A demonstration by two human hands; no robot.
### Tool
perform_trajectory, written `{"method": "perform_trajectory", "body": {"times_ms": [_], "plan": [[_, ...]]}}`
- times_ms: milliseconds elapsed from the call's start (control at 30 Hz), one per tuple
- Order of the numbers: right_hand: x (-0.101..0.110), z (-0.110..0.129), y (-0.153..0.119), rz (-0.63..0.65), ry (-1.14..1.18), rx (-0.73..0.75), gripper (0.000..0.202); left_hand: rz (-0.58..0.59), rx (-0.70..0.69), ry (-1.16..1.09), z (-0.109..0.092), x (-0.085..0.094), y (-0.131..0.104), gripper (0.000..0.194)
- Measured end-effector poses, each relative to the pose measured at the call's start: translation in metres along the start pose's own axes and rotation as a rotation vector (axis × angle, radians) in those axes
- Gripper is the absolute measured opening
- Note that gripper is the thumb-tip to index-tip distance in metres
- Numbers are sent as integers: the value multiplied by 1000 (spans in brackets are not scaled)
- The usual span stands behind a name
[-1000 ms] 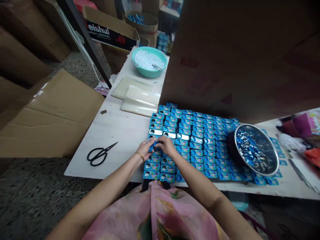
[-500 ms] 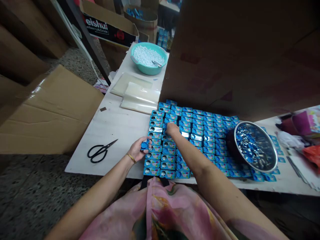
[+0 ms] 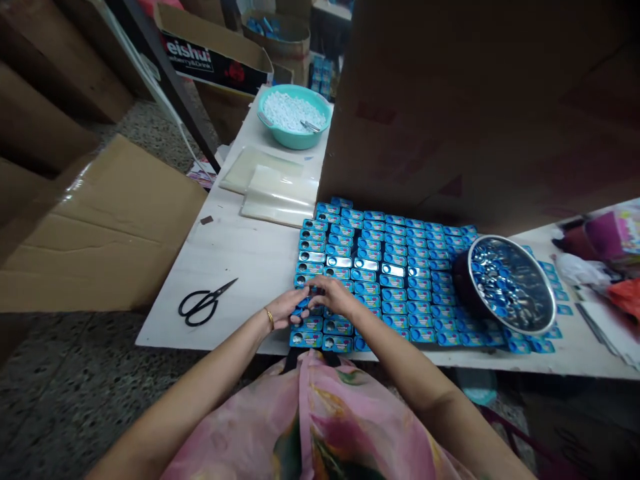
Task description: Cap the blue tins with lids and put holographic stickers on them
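My left hand (image 3: 286,308) is curled round small blue caps (image 3: 303,304) at the left edge of the rows, mostly covered by the fingers. My right hand (image 3: 331,295) reaches in from the right, its bent fingertips meeting the left fingers over the caps. Whether anything is pinched in it is hidden. Beneath and around both hands lie rows of small flat blue packs (image 3: 367,288) with printed labels. Some packs in the left columns show a dark or whitish round opening; many farther right carry a blue round cap.
A steel bowl (image 3: 547,293) of blue and shiny round pieces stands on the packs at right. Black-handled scissors (image 3: 200,307) and clear plastic sheets (image 3: 280,197) lie at left. Behind are a turquoise basin (image 3: 295,140) of white pellets and a tall cardboard wall (image 3: 450,120).
My right hand has come back from the packs farther up, toward me, to meet my left hand. My left hand has shifted slightly right and nearer to me.
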State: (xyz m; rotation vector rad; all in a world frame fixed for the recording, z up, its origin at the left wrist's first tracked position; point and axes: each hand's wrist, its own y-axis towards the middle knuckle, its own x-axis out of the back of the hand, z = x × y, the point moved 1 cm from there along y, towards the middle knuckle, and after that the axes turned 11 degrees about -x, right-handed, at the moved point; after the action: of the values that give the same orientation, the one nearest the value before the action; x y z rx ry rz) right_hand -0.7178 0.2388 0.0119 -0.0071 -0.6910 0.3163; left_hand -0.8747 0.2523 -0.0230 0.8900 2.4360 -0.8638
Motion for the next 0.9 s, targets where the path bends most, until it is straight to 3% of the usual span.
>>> {"method": "perform_trajectory", "body": {"times_ms": [100,267,367,467,567,667,767,900], "plan": [[-5,-5,-14,36,12,-41,25,108,51,34,12,-3,-5,38],[-9,-9,-30,79,96,-56,27,224,125,82,19,-8,-12,37],[-5,-17,-31,44,204,-157,20,180,133,49,14,-6,-15,32],[9,-33,-23,-96,223,-383,21,63,88,-33,5,1,-18,29],[26,-45,-4,-201,-42,-538,25,-19,24,-120,-1,9,-20,30],[36,-46,18,-214,-374,-577,22,-64,-55,-147,-3,13,-19,28],[37,-39,38,-127,-581,-638,27,-106,-149,-101,-3,12,-17,25],[33,-34,57,30,-687,-743,40,-155,-224,0,-3,9,-14,26]]}}
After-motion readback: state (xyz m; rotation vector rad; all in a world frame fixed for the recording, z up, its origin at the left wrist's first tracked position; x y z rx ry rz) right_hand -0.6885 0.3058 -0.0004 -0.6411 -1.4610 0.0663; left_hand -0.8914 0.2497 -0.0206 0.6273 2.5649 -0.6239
